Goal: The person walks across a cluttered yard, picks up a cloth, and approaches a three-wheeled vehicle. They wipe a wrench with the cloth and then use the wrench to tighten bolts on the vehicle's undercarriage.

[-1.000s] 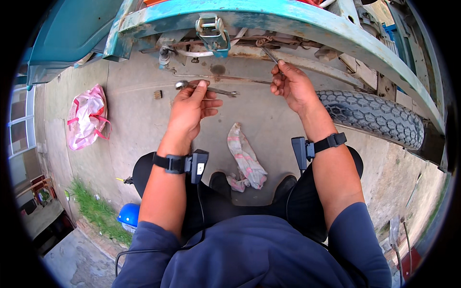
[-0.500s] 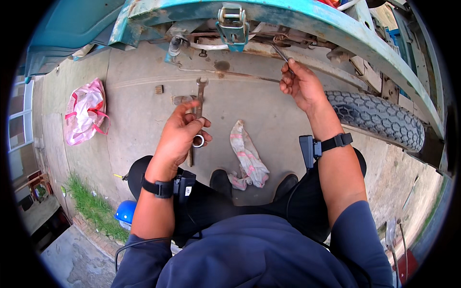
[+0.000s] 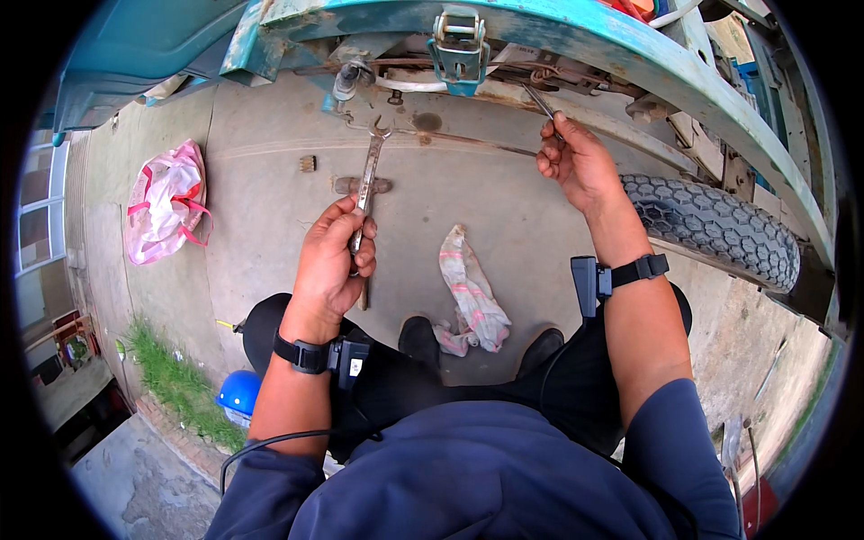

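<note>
My left hand (image 3: 329, 256) is closed around the shaft of a metal combination wrench (image 3: 370, 165), its open-end jaw pointing away from me. Behind that wrench a hammer (image 3: 376, 185) lies on the concrete, its handle partly covered by my hand. My right hand (image 3: 580, 164), raised below the frame of a teal vehicle (image 3: 558, 38), pinches a slim dark metal tool (image 3: 538, 99). The far end of this tool reaches toward the rusty parts under the frame; its kind and whether it touches them I cannot make out.
A tyre (image 3: 715, 225) lies beyond my right forearm. A crumpled rag (image 3: 470, 292) is on the ground between my boots. At the left are a pink-white bag (image 3: 169, 202) and a blue helmet (image 3: 238, 394). A latch (image 3: 459, 54) hangs from the frame, near a small block (image 3: 308, 164).
The wrench in my left hand has turned, so its ring end no longer shows, and my loose fingers have closed around it. My right hand keeps its hold on the slim tool.
</note>
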### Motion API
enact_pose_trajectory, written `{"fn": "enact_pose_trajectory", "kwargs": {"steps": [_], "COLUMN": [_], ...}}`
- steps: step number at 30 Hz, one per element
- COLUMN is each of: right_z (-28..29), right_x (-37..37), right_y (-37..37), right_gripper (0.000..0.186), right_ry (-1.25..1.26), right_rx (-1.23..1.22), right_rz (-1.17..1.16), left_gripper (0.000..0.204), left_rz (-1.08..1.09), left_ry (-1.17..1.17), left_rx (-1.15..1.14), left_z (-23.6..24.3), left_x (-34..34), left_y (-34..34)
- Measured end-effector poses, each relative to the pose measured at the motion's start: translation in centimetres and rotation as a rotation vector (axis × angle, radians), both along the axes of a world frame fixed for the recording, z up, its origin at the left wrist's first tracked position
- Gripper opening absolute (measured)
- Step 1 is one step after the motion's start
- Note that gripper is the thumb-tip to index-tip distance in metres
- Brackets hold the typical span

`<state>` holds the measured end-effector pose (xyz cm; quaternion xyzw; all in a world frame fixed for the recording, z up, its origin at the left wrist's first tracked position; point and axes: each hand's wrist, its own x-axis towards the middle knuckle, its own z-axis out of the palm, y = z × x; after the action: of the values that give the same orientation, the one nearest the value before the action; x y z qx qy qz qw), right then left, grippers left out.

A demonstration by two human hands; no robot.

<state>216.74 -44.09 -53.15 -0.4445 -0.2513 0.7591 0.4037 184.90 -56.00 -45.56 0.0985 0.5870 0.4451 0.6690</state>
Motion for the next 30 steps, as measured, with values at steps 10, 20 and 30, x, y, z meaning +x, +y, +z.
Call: {"fn": "enact_pose_trajectory", "kwargs": {"steps": [10, 20, 30], "right_z": [0.2, 0.4, 0.1], "right_x": [-0.1, -0.1, -0.1], "right_y": [0.0, -0.1, -0.1], "right_gripper": [0.033, 0.033, 0.034], "right_ry": [-0.01, -0.019, -0.006], "right_rx": [0.0, 0.004, 0.012], "right_rz": [-0.003, -0.002, -0.001], "left_gripper": [0.027, 0.027, 0.028], "left_rz": [0.017, 0.019, -0.005], "left_ry": [-0.372, -0.364, -0.383], "left_rx": [0.029, 0.035, 0.039], "left_z": [-0.5, -0.8, -0.9], "left_x": [0.4, 0.6, 0.4], "left_y": [0.9, 0.9, 0.8]}}
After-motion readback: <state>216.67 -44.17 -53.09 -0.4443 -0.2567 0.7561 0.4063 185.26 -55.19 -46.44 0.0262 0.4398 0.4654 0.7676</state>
